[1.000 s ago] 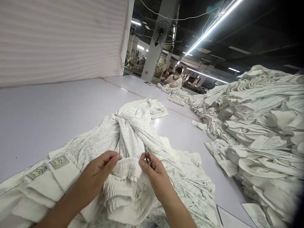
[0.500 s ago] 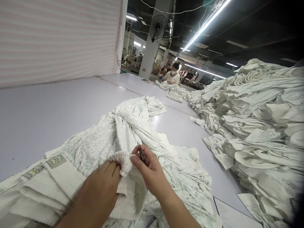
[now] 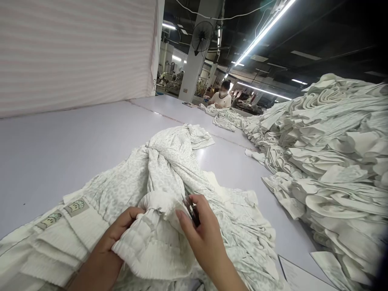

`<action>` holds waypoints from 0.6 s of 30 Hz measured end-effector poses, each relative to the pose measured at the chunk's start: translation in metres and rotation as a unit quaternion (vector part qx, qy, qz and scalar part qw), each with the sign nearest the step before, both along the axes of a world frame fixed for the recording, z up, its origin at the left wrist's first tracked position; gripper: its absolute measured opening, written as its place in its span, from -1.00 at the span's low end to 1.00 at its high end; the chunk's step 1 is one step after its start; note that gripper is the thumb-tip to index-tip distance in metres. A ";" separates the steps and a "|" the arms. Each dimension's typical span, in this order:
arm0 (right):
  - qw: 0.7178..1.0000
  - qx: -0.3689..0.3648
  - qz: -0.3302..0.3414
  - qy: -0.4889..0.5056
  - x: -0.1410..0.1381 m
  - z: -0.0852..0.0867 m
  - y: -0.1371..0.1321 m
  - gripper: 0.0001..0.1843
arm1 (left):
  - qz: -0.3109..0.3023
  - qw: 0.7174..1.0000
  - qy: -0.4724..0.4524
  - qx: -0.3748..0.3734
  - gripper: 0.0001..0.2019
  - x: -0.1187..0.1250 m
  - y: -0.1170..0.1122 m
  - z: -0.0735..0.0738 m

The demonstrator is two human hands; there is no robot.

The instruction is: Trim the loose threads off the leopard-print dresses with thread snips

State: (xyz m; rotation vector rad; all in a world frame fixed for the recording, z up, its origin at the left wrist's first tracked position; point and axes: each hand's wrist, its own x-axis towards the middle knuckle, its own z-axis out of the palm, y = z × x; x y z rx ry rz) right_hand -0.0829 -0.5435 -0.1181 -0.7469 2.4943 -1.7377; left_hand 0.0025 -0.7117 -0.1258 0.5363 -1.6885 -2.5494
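A pale patterned garment with a white gathered waistband lies bunched in front of me. My left hand grips the band's left side, thumb on top and the other fingers partly hidden by cloth. In my right hand is a small pair of dark metal thread snips, held in the fingers with the tips pointing up and away. The right thumb is close to the band's right side; whether it touches I cannot tell. Beneath and around lie more garments of the same print, some with cartoon patches on their bands.
A tall heap of folded pale garments rises on the right of the table. Lower right lies a sheet of paper. A co-worker sits at the far end near another cloth pile. A striped curtain hangs at the left.
My left hand has shifted left and opened out from a fist to a grip on the band's edge. The band is turned and spread flatter. My right hand with the snips has moved slightly right.
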 end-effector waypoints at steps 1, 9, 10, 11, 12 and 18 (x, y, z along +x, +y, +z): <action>0.999 0.001 0.009 0.030 0.007 0.004 0.001 -0.90 | -0.002 1.000 0.001 0.000 -0.77 0.000 0.000 -0.001; 0.991 0.007 0.107 0.086 0.040 0.006 -0.019 -0.71 | -0.005 0.996 0.029 -0.081 -0.71 0.002 0.002 -0.011; 0.992 0.006 0.106 0.067 0.040 0.007 -0.021 -0.73 | -0.013 0.995 0.034 -0.097 -0.72 0.003 0.002 -0.013; 0.993 -0.004 0.113 0.034 0.040 0.009 -0.021 -0.77 | -0.022 0.993 0.043 -0.108 -0.74 0.003 0.002 -0.015; 0.992 -0.024 0.126 -0.010 0.040 0.012 -0.021 -0.82 | -0.029 0.992 0.052 -0.115 -0.76 0.003 0.001 -0.017; 0.975 -0.112 0.171 -0.092 0.038 0.016 -0.007 -0.87 | -0.022 0.995 0.042 -0.086 -0.70 0.003 0.001 -0.020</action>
